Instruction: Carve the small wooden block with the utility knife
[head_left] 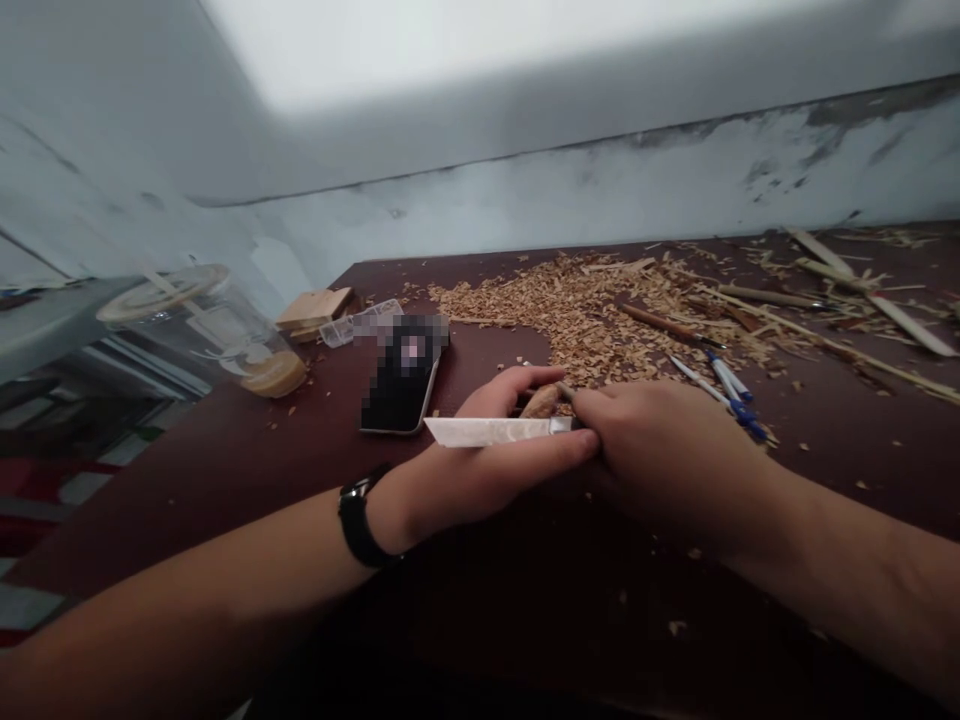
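1. The knife (487, 432) is gripped by the right hand (667, 440), whose fingers are wrapped around the handle; most of the handle is hidden, and the blade is pointed leftward across the left hand (491, 465).
2. A small brown wood piece (541, 402) is held by the left hand, between the curled fingers and the thumb, just beyond the blade; whether it is touched by the edge cannot be told.
3. The left thumb is stretched out to the right hand, so that the two hands are brought together at the knife's handle end.
4. The far side of the wood piece is partly blocked from view by the fingers and the blade.
5. A black watch (364, 515) is worn on the left wrist.
6. Behind the left hand, a phone (397, 395) is laid on the dark red table (225, 470), its screen partly pixelated.
7. Farther left, a clear plastic case (356, 325), wooden blocks (311, 310) and a lidded cup (187, 335) are seen.
8. Beyond the hands, wood shavings (517, 300) are heaped, with a brown-handled tool (660, 325) lying among them.
9. Blue-and-white pens (731, 380) are placed just beyond the right hand.
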